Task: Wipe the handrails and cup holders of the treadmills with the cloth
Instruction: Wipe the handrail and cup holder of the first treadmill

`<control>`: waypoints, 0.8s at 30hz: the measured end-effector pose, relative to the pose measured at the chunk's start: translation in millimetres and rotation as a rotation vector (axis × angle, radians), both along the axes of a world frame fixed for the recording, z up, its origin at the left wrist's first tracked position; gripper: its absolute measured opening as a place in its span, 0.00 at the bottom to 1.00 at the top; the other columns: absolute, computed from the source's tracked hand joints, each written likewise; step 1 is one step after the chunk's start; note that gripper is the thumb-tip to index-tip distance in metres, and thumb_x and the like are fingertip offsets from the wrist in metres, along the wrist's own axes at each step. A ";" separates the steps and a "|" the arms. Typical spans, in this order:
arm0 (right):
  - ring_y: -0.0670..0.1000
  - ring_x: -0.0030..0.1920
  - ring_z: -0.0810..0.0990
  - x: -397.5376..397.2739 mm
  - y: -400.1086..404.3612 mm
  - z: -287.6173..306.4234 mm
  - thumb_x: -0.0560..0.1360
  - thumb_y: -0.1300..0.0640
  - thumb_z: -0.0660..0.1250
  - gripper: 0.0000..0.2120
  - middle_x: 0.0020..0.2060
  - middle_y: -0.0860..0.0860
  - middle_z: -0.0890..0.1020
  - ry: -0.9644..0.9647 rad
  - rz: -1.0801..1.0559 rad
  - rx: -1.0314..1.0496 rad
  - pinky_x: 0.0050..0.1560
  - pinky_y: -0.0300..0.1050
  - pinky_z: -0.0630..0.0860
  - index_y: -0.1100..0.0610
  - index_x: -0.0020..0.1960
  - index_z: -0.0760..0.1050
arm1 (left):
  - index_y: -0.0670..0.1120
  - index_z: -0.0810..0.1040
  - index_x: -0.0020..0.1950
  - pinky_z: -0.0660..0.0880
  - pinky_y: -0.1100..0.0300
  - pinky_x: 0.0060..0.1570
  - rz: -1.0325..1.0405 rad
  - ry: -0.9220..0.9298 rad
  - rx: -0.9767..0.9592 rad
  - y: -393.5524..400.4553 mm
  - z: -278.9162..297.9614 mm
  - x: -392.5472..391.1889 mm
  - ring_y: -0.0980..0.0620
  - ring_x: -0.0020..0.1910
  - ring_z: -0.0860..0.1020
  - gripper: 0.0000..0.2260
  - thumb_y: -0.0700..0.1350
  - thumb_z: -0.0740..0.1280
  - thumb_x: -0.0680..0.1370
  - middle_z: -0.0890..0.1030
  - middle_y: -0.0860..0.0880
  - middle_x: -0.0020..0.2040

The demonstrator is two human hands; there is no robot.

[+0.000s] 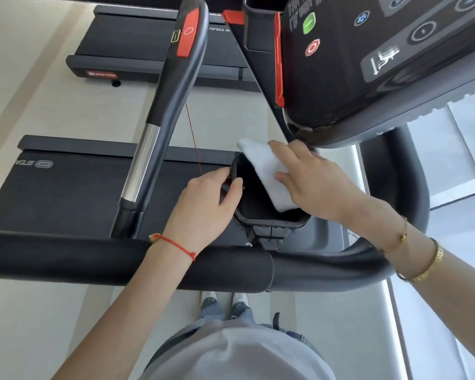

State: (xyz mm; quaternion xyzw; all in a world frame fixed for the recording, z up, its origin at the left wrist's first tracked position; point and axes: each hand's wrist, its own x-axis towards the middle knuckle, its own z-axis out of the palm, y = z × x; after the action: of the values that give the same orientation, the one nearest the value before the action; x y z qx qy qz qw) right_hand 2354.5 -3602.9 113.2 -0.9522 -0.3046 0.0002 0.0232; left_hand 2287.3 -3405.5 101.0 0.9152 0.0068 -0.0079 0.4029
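A black cup holder (254,208) hangs below the treadmill console (368,64). My left hand (203,204) grips its left rim with curled fingers. My right hand (316,182) holds a white cloth (266,171) and presses it against the holder's right inner wall; the cloth's top corner sticks out above the rim. A thick black handrail (93,259) runs across in front of me, under both forearms. A second handrail (173,86) with a chrome band and a red panel slants up to the left.
The treadmill belt (66,193) lies below at left, and another treadmill (148,50) stands farther off. A thin red cord (194,141) hangs beside the slanted rail. My shoes (225,298) stand on pale floor behind the front rail.
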 end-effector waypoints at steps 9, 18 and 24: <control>0.57 0.42 0.79 28.5 31.8 -0.8 0.81 0.48 0.56 0.19 0.51 0.51 0.75 -0.067 0.173 -0.101 0.31 0.46 0.66 0.51 0.70 0.62 | 0.44 0.72 0.43 0.75 0.46 0.39 0.015 0.002 0.021 -0.4 -0.1 -0.5 0.46 0.35 0.75 0.14 0.51 0.59 0.81 0.76 0.48 0.36; 0.64 0.50 0.75 -8.5 -0.5 -2.2 0.78 0.54 0.62 0.25 0.55 0.58 0.73 0.245 -0.263 0.273 0.44 0.48 0.63 0.54 0.72 0.57 | 0.44 0.78 0.52 0.77 0.46 0.46 -0.012 -0.004 0.020 1.3 -0.6 0.3 0.47 0.41 0.79 0.16 0.53 0.57 0.82 0.81 0.48 0.42; 0.47 0.34 0.71 -35.5 -9.2 -12.0 0.79 0.53 0.64 0.25 0.35 0.47 0.70 0.386 -0.448 0.457 0.29 0.38 0.60 0.60 0.68 0.56 | 0.43 0.77 0.51 0.77 0.46 0.46 -0.012 -0.004 0.039 0.4 -1.7 0.5 0.46 0.41 0.79 0.16 0.53 0.56 0.82 0.81 0.47 0.43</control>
State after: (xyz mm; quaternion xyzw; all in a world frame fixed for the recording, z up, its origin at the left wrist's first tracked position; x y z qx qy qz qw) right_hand 2319.0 -3612.0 101.3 -0.9479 -0.0708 0.1069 0.2917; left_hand 2287.8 -3405.1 99.3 0.9230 0.0007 -0.0082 0.3847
